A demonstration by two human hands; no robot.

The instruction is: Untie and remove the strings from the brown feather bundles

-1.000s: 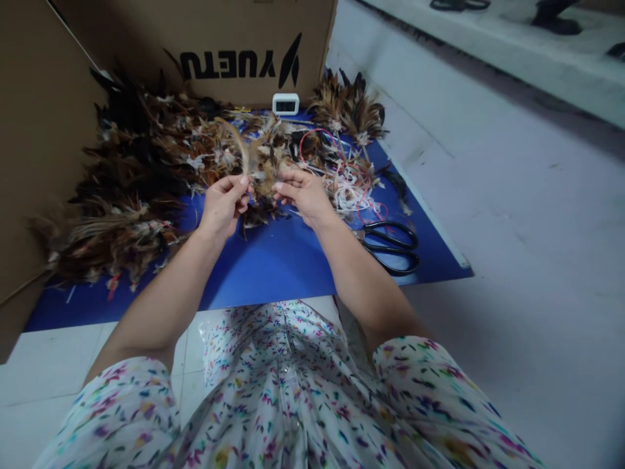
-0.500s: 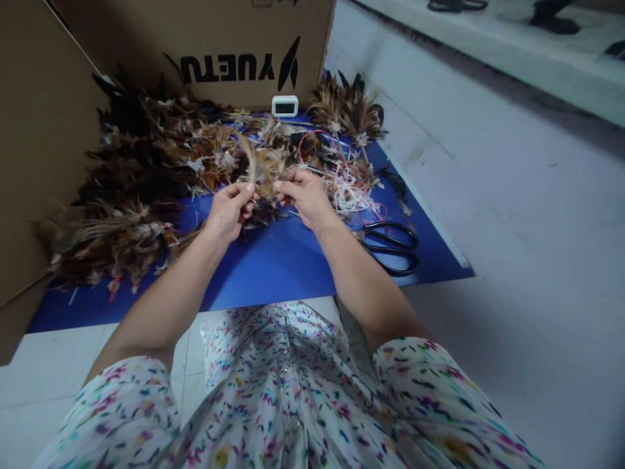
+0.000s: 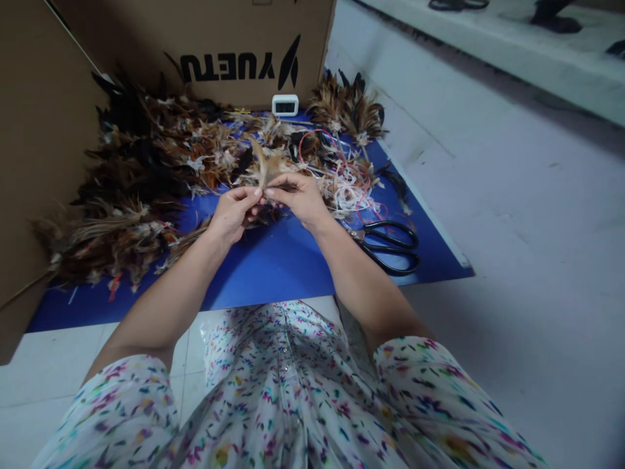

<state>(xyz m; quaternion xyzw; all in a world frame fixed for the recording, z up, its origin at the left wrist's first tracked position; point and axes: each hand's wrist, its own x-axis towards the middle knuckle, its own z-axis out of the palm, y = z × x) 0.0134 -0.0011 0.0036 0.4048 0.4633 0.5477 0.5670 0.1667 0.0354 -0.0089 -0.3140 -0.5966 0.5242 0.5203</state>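
Head view: on the blue surface (image 3: 273,267), scissors (image 3: 390,249) lie by the near-right corner, handles toward it, presumably for easy reach. Mid-surface, the left hand (image 3: 231,213) pinches a pale feather (image 3: 262,163) by its base, upright; the right hand (image 3: 306,200), fingertips closed, meets it there, likely for steadiness, though its own hold is unclear. Beyond, feather clusters (image 3: 209,144) spread toward the far edge, seemingly within arm's reach.

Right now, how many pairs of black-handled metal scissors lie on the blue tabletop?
1: scissors, front right of the tabletop, beside right forearm. Others may be hidden under brown feathers.
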